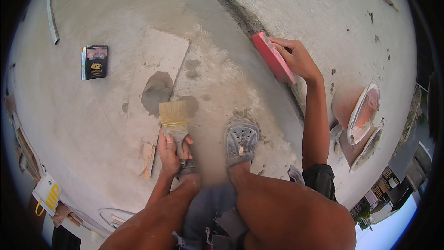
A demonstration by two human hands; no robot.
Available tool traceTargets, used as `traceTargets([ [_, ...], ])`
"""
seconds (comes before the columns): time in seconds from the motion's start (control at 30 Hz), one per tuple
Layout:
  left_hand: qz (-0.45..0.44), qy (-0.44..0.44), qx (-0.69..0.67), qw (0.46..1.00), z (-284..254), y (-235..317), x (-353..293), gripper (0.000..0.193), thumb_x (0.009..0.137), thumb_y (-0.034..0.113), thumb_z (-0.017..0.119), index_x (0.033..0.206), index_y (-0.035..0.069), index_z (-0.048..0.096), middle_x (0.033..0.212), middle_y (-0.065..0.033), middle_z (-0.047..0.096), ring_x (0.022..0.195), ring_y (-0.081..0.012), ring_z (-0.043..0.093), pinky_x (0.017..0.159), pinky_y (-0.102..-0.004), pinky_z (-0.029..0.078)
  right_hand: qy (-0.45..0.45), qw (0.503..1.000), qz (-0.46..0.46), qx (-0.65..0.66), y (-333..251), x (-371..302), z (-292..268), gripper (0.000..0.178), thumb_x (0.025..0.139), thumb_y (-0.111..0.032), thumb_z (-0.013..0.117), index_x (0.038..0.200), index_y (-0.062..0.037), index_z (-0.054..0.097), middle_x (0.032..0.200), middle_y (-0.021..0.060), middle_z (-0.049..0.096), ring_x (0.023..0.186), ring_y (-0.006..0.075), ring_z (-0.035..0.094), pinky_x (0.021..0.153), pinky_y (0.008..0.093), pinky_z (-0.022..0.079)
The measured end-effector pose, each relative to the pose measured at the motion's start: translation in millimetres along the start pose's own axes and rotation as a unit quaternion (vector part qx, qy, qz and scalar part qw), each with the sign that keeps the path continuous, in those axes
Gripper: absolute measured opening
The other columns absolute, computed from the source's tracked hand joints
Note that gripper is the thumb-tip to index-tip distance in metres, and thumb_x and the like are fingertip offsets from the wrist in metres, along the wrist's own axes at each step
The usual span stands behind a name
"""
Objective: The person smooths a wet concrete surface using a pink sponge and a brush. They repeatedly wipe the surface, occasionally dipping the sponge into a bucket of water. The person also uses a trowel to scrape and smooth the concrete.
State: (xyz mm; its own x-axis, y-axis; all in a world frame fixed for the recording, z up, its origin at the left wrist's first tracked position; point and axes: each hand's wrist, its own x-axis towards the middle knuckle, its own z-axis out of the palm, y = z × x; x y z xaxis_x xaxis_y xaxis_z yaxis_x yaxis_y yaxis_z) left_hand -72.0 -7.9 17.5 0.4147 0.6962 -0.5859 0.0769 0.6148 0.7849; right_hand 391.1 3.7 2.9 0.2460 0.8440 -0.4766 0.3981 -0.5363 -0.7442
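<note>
My left hand (169,156) is closed round the handle of a wide flat paintbrush (174,112), its pale bristles pointing away from me. They lie close to a blob of wet grey mortar (157,91) on a pale flat board (163,53). Out to the right, my right hand (299,61) grips a pink plastering float (273,58), tilted on edge over a dark groove (240,11) in the concrete. What the float's far edge touches cannot be made out. A smooth damp grey strip (226,41) runs along the groove's left side.
A dark cigarette pack (95,62) lies at the left, near a thin metal strip (52,14). At the right are mortar-stained buckets (364,113). My shoe (242,140) stands on the concrete. A small broken piece (148,157) lies by my left hand, and a white bag (47,192) at the far left.
</note>
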Motion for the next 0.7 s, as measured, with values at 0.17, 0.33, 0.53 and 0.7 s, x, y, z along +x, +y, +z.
traceTargets([
  [0.17,0.001,0.011,-0.027,1.000,2,-2,0,0.052,0.116,0.044,0.036,0.145,0.000,0.035,0.091,-0.0213,0.066,0.048,-0.0120,0.052,0.044,-0.0270,0.052,-0.008,0.999,0.031,0.026,37,-49,-14,0.037,0.106,-0.024,0.062,0.133,0.0009,0.072,0.122,0.0145,0.078,0.108,0.0185,0.071,0.098,0.0328,0.054],
  [0.33,0.000,0.004,-0.027,1.000,1,3,0,0.054,0.115,0.045,0.037,0.143,-0.001,0.035,0.091,-0.0216,0.065,0.048,-0.0121,0.052,0.045,-0.0271,0.053,0.049,0.997,0.007,0.054,23,-17,-9,0.038,0.108,-0.027,0.062,0.133,0.0005,0.072,0.117,0.0118,0.079,0.105,0.0153,0.069,0.095,0.0318,0.054],
  [0.53,0.003,-0.003,-0.034,0.999,2,2,2,0.052,0.115,0.044,0.037,0.141,-0.001,0.036,0.092,-0.0217,0.065,0.049,-0.0123,0.053,0.046,-0.0275,0.053,0.053,0.997,-0.054,0.023,-15,54,4,0.039,0.107,-0.028,0.062,0.133,-0.0023,0.073,0.119,0.0138,0.079,0.105,0.0182,0.071,0.096,0.0327,0.054],
  [0.7,0.018,0.014,-0.009,1.000,6,2,2,0.053,0.116,0.045,0.035,0.141,-0.001,0.037,0.090,-0.0219,0.065,0.047,-0.0115,0.052,0.042,-0.0268,0.051,0.019,0.997,-0.064,-0.035,-6,34,6,0.039,0.105,-0.027,0.063,0.133,-0.0033,0.073,0.127,0.0140,0.077,0.112,0.0234,0.072,0.101,0.0361,0.054],
])
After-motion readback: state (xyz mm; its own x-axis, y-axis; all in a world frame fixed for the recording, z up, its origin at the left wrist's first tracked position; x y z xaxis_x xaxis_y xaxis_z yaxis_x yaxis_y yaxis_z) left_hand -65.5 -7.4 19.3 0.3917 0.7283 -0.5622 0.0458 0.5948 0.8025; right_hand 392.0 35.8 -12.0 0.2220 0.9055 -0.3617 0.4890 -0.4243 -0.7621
